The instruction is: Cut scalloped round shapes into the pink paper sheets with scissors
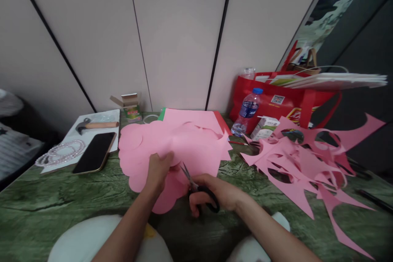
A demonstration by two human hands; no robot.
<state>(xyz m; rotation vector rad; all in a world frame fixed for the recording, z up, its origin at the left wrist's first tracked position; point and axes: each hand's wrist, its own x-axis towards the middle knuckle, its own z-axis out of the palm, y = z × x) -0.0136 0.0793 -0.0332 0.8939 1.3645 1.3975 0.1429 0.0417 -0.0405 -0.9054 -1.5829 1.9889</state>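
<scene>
My left hand [159,168] pinches a pink paper sheet [172,147] with scalloped, rounded edges, holding it just above the green table [61,196]. My right hand [215,194] grips black-handled scissors [199,188], fingers through the loops, blades pointing up-left into the pink paper beside my left thumb. More pink sheets lie stacked flat under and behind the one I hold.
Pink paper offcuts [307,163] are piled at the right. A red bag [285,102], water bottle [247,110] and small carton [264,127] stand behind them. At the left lie a phone [95,152], hammer [95,125], bead string [61,151] and small box [130,108].
</scene>
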